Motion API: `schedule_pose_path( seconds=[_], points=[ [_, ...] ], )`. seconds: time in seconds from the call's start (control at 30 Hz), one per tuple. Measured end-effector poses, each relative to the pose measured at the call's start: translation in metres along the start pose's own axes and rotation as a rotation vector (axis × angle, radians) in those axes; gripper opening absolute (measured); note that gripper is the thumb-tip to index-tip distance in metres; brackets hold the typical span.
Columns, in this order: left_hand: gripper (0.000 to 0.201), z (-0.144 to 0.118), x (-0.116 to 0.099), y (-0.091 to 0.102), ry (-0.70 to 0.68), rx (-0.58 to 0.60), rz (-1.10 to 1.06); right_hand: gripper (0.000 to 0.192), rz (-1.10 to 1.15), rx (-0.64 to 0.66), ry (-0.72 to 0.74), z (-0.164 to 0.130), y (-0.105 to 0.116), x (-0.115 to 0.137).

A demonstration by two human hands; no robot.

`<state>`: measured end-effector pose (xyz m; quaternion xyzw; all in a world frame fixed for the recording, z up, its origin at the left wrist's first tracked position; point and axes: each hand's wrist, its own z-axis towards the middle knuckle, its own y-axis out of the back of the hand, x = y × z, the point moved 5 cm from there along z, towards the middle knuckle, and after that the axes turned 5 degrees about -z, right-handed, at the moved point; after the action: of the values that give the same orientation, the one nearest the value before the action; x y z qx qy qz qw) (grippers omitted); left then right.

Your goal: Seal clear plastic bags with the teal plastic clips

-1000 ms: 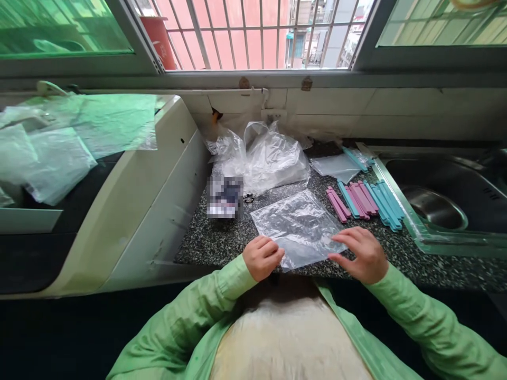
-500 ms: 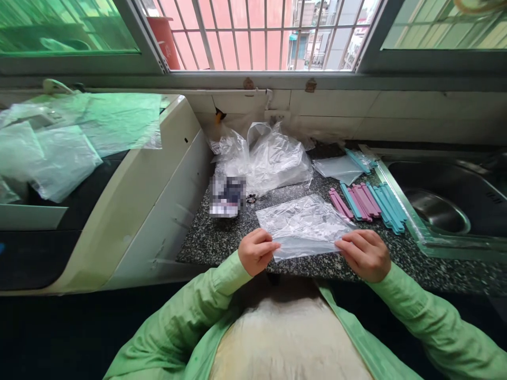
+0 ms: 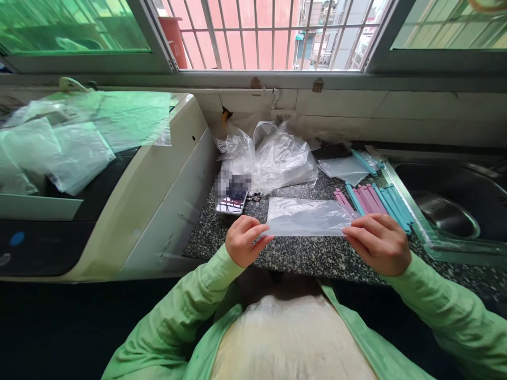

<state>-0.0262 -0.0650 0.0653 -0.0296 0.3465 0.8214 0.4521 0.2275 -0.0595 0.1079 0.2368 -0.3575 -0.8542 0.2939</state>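
The left hand (image 3: 242, 240) pinches the left end of a clear plastic bag (image 3: 307, 217) between thumb and fingers, and the right hand (image 3: 378, 244) pinches its right end the same way. The bag is stretched flat between the two hands, raised just above the near edge of the speckled granite countertop (image 3: 304, 256), with its far edge tilted up. Both arms wear light green sleeves.

Just beyond the right hand lies a row of pink and blue sealing clips (image 3: 372, 200), side by side on the counter, next to the glass rim of a steel sink (image 3: 447, 214) at the right. Farther back, a flat plastic bag (image 3: 344, 168) lies with another blue clip (image 3: 363, 161) at its far right edge. A crumpled heap of clear plastic bags (image 3: 273, 155) sits against the tiled wall beneath the barred window (image 3: 269, 31). A phone (image 3: 233, 198), its top part blurred, lies on the counter left of the held bag and beyond the left hand, with a small dark ring-shaped object just to its right. At the left stands a white appliance (image 3: 158, 179) with more plastic bags (image 3: 75, 137) spread on top.
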Motion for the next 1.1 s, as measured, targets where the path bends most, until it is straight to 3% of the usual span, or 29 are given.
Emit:
schedule_pose_path(
  seconds=[0.33,0.53,0.67,0.83,1.1],
  points=[
    [0.005,-0.002,0.006,0.006,-0.094,0.014,0.069,0.008,-0.016,0.027,0.006,0.008,0.000,0.007],
    [0.009,-0.009,0.016,0.004,-0.081,0.046,0.194,0.013,-0.028,0.057,0.037,0.019,-0.004,0.018],
    [0.020,-0.007,0.009,-0.002,-0.087,0.053,0.281,0.014,-0.017,0.069,0.060,0.029,-0.006,0.026],
    [0.010,0.001,-0.005,-0.011,-0.126,0.050,0.207,0.013,-0.012,0.080,0.076,0.035,-0.008,0.032],
    [0.006,0.000,-0.003,-0.011,-0.140,0.031,0.158,0.013,-0.004,0.092,0.092,0.033,-0.007,0.034]
  ],
)
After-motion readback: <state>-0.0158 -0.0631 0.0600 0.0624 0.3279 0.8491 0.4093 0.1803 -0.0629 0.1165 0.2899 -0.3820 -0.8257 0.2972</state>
